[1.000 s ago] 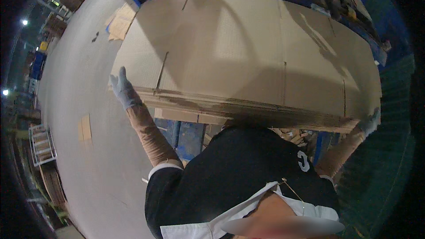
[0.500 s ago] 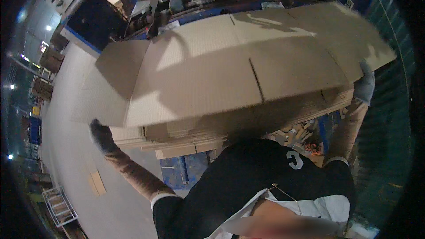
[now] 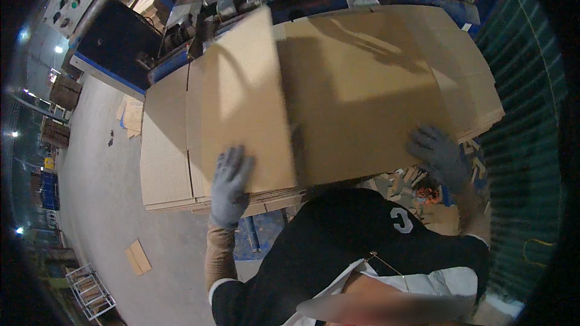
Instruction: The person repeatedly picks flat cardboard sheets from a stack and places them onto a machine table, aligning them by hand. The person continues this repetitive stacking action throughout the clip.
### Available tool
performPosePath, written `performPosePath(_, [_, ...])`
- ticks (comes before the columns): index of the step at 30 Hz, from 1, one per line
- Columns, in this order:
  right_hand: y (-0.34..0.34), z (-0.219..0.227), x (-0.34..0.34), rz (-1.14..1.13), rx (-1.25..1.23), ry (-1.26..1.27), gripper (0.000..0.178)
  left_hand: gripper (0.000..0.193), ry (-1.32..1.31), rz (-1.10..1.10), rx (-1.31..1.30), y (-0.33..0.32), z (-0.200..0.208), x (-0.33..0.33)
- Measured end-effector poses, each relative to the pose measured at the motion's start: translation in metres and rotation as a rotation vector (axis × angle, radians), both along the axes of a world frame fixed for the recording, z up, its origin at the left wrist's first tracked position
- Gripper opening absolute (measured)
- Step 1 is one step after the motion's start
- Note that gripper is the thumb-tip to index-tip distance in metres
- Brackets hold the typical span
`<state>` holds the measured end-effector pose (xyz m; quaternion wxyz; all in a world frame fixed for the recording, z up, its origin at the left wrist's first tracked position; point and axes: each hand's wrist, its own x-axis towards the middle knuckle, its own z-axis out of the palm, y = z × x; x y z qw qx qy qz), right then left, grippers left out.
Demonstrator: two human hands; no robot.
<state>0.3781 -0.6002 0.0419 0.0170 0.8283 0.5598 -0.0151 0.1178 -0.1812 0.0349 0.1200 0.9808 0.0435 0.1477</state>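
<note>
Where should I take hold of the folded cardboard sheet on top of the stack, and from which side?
Probably its two near corners, by the left hand and right hand, coming from the wearer's side: the folded cardboard sheet is wide, so holding both ends should balance it. The left panel, its inner edge loose, looks a poorer grip.

Cardboard sheet (image 3: pixel 362 108): we see brown, matt paperboard, smooth-faced.
Gloves (image 3: pixel 231 190): dull grey cloth, looking knitted to us.
Shirt (image 3: pixel 320 235): soft, matt black cloth.
Floor (image 3: pixel 175 259): smooth, grey, matt.
Green sheeting (image 3: pixel 525 127): ridged, dull; material unclear.
</note>
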Motion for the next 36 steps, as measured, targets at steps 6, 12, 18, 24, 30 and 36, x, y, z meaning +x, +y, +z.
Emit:
performPosePath(6, [0.010,-0.015,0.023,0.053,0.134,-0.024,0.053,0.061,0.146,-0.069,0.159,-0.003,0.001,0.024])
performPosePath(12, [0.040,-0.025,0.076,-0.010,0.226,-0.053,0.069,0.066,-0.027,-0.063,0.182,0.035,-0.009,0.047])
performPosePath(18, [0.107,-0.011,0.163,-0.011,0.239,-0.027,0.076,0.069,-0.404,-0.044,0.244,0.099,-0.018,0.138])
performPosePath(24, [0.148,-0.042,0.212,-0.037,0.671,0.337,0.064,0.058,-0.399,0.066,0.480,0.146,-0.006,0.211])
performPosePath(30, [0.186,-0.060,0.184,-0.440,0.358,-0.337,0.038,0.050,-0.081,0.162,0.630,0.150,-0.001,0.223])
performPosePath(36, [0.184,-0.060,0.167,-0.245,0.532,-0.317,0.019,0.047,-0.025,0.206,0.584,0.152,-0.029,0.211])
